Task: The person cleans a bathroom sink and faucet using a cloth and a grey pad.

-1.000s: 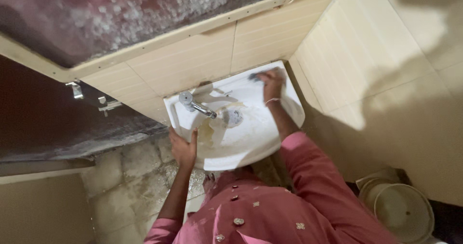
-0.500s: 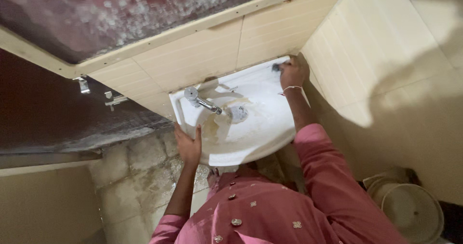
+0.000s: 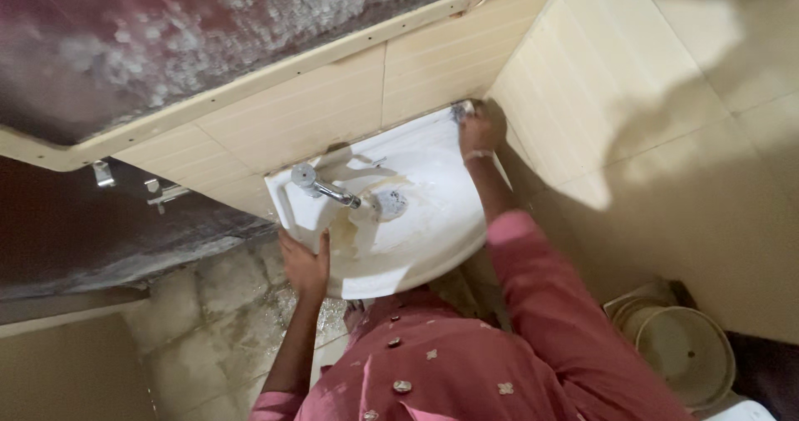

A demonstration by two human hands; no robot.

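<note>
Head view, looking down: a person in a pink embroidered top works at a white wall-mounted washbasin (image 3: 433, 246) set in a tiled corner. Far to the left of both hands, metal brackets (image 3: 158, 192) stick out from the wall beneath a cream-framed, speckled mirror (image 3: 208, 47). The left hand (image 3: 306, 264) is clamped over the basin's near-left rim, thumb lying on the top edge and fingers wrapped underneath, so it grips the rim itself and holds nothing loose. Just up and to the right of that hand, a chrome tap (image 3: 320, 188) reaches over the bowl, with a yellow-brown stain on the porcelain under its spout and the drain (image 3: 389, 203) a little further right. Across the bowl, well apart from the left hand, the right hand (image 3: 480, 130) is pressed down on the basin's far-right corner where it meets the wall tiles. Its fingers are curled tight around a small dark object (image 3: 459, 111), too small and blurred to identify. A thin bangle (image 3: 476, 156) circles that wrist. Far to the right of the right hand, on the floor, stands a pale round bucket (image 3: 687, 354).
</note>
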